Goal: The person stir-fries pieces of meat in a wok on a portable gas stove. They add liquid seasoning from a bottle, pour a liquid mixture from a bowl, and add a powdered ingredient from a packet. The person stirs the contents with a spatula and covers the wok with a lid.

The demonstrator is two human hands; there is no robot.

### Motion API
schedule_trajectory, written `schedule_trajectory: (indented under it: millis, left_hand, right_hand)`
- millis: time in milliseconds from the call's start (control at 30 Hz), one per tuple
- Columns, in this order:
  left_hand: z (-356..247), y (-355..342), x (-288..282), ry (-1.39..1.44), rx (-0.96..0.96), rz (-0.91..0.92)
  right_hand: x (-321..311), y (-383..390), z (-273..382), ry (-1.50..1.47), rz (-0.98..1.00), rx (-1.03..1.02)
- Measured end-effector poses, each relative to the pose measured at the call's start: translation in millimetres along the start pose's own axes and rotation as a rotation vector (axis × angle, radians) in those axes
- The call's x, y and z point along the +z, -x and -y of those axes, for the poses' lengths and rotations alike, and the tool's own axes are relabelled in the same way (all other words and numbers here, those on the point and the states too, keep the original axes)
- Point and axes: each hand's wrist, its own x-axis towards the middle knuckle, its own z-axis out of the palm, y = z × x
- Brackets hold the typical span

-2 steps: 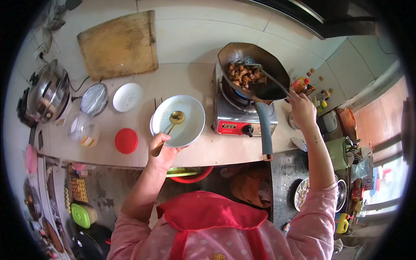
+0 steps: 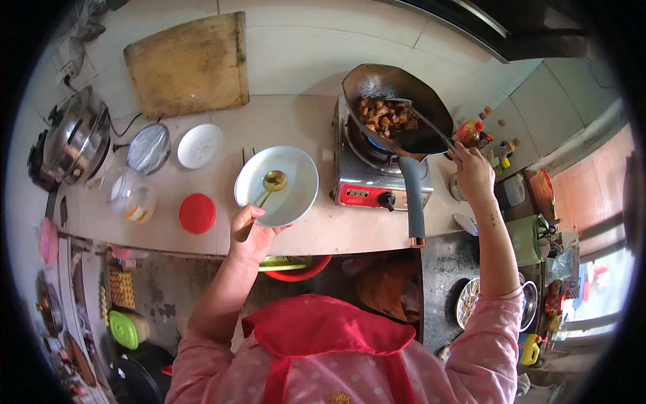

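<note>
My left hand (image 2: 250, 237) is closed on the near rim of a white bowl (image 2: 296, 172), with the thumb pressing a gold spoon (image 2: 274, 182) whose head lies inside the bowl. My right hand (image 2: 474, 175) grips the handle of a spatula (image 2: 431, 123). Its blade reaches into a dark wok (image 2: 428, 108), against browned chunks of food (image 2: 387, 118). The wok sits on a portable gas stove (image 2: 356, 176) with a blue flame under it, and its grey handle (image 2: 411, 192) points toward me.
Left of the bowl are a red lid (image 2: 197, 213), a clear jar (image 2: 131, 195), a white plate (image 2: 200, 146) and a film-covered dish (image 2: 147, 149). A cutting board (image 2: 188, 65) leans on the wall near a steel pot (image 2: 74, 138). Sauce bottles (image 2: 494, 145) stand right of the wok.
The view has shifted slightly. The food pieces in the wok have moved a little with the spatula. My left hand still holds the bowl and spoon in the same place.
</note>
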Motion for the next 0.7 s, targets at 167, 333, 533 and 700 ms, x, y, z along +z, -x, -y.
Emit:
schedule_trajectory:
  millis: [167, 333, 533, 700]
  left_hand:
    - [9, 37, -1, -0.005, 0.129, -0.103]
    - [30, 75, -5, 0.01, 0.222, -0.135]
    - [42, 145, 3, -0.016, 0.29, -0.261]
    - [39, 209, -31, -0.103, 0.417, -0.482]
  right_hand:
    - [43, 25, -23, -0.898, 0.006, 0.191]
    - [211, 69, -67, -0.257, 0.087, -0.046]
    - [195, 64, 59, 0.184, 0.378, -0.399]
    - [256, 54, 49, 0.139, 0.084, -0.435]
